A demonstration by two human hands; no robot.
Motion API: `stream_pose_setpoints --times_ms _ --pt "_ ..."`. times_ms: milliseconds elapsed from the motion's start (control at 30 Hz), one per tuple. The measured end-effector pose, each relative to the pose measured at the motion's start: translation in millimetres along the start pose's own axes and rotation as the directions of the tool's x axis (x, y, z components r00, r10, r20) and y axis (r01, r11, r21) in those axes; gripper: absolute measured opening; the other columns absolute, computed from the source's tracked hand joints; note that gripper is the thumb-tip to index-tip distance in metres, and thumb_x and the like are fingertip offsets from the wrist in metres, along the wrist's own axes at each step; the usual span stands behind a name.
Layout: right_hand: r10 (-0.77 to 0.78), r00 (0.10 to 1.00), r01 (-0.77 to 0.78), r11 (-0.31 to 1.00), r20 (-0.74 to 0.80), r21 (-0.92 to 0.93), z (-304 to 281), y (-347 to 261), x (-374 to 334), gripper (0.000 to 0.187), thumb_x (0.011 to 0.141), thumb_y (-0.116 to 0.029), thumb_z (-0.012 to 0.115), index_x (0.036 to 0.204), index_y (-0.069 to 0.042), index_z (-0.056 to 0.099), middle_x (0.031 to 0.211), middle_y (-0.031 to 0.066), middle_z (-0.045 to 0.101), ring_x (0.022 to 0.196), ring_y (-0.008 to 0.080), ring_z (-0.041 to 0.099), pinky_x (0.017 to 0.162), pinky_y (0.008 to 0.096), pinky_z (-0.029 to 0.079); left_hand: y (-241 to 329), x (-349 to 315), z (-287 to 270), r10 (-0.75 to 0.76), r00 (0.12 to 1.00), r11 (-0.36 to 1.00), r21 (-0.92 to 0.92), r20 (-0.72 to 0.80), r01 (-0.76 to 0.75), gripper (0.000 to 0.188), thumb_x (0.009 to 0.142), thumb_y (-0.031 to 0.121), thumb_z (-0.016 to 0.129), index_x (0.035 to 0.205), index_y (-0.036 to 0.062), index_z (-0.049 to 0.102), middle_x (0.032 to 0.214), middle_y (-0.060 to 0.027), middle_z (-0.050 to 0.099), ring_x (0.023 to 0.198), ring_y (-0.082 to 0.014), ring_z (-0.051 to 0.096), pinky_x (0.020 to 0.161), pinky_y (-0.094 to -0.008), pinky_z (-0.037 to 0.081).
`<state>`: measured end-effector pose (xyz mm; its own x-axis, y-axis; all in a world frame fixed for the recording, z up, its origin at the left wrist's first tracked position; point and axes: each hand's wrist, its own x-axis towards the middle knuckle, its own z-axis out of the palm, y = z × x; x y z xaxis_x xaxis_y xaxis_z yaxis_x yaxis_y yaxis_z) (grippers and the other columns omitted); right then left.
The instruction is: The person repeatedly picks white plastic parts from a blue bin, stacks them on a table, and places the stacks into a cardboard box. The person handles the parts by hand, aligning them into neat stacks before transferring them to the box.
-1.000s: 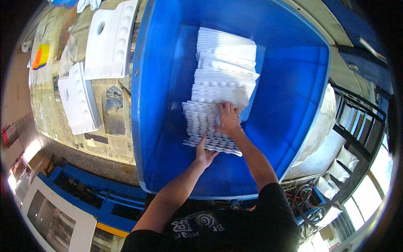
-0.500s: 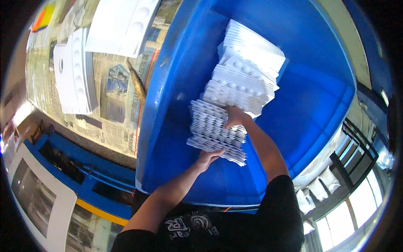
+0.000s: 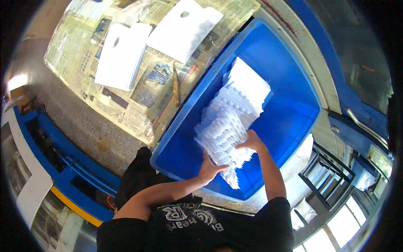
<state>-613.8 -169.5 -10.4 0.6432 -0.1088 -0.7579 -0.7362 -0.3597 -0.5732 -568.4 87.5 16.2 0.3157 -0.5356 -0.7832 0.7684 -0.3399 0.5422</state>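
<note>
The left hand point(image 3: 208, 170), lower centre, clasps the near end of the trays point(image 3: 222, 134), thumb across them, other fingers mostly hidden; the right hand point(image 3: 253, 142) clamps their right edge, thumb inward. An uneven squeeze could make this bunch (ragged at its tip) fan out, and the close lower rim of the bin point(image 3: 247, 190) might snag it. The stack point(image 3: 245, 90) crowds it above; open room lies right, table point(image 3: 75, 63) upper left.
</note>
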Motion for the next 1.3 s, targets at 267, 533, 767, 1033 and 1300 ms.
stream_pose_setpoints --times_ms 267,533,767,1033,1300 --pt "-0.027 0.908 -0.031 0.991 -0.417 -0.131 -45 -147 -168 0.074 0.05 -0.028 0.09 0.111 0.003 0.061 0.103 0.0139 0.068 0.094 0.0242 0.064 0.086 0.034 0.048 113 -96 -11 0.115 0.883 0.993 -0.087 0.455 -0.085 0.129 0.066 0.018 0.085 0.145 0.009 -0.017 0.14 -0.0206 0.033 0.125 -0.0327 0.044 0.097 -0.0443 0.047" --pt "0.084 0.44 -0.424 0.897 -0.894 -0.124 17 -346 -256 0.085 0.048 -0.029 0.091 0.112 0.007 0.047 0.104 0.0162 0.053 0.096 0.026 0.053 0.085 0.0412 0.044 262 -161 -136 0.486 0.577 0.842 -0.176 0.656 -0.51 0.129 0.063 0.039 0.082 0.146 -0.0009 -0.009 0.147 -0.0296 0.02 0.127 -0.0391 0.041 0.097 -0.0425 0.046" --pt "-0.008 0.503 -0.107 0.992 -0.864 -0.071 83 -542 -126 0.085 0.053 -0.031 0.089 0.114 0.011 0.048 0.102 0.0194 0.061 0.089 0.0264 0.062 0.079 0.0368 0.051 451 -167 -339 0.572 0.522 0.516 0.217 0.632 -0.828 0.117 0.061 0.061 0.072 0.136 -0.0153 0.025 0.115 -0.0319 0.055 0.096 -0.0372 0.064 0.087 -0.0367 0.051" --pt "0.004 0.787 0.2 0.944 -0.617 0.261 159 -666 140 0.059 0.06 -0.031 0.086 0.096 0.01 0.062 0.086 0.0139 0.067 0.079 0.0187 0.064 0.075 0.0294 0.053 557 -115 -553 0.359 0.901 0.735 0.522 0.243 -0.434 0.094 0.063 0.058 0.073 0.124 -0.0086 0.05 0.116 -0.0209 0.061 0.088 -0.0274 0.066 0.064 -0.0319 0.052" --pt "0.078 0.934 -0.046 0.994 -0.347 0.099 206 -680 313 0.12 0.061 -0.075 0.066 0.134 0.014 0.031 0.107 0.0274 0.063 0.097 0.0325 0.064 0.08 0.0379 0.052 536 45 -649 0.142 0.989 0.872 0.469 0.031 -0.14 0.102 0.071 0.054 0.072 0.142 -0.0028 0.026 0.135 -0.0239 0.045 0.126 -0.0307 0.045 0.106 -0.0442 0.035"
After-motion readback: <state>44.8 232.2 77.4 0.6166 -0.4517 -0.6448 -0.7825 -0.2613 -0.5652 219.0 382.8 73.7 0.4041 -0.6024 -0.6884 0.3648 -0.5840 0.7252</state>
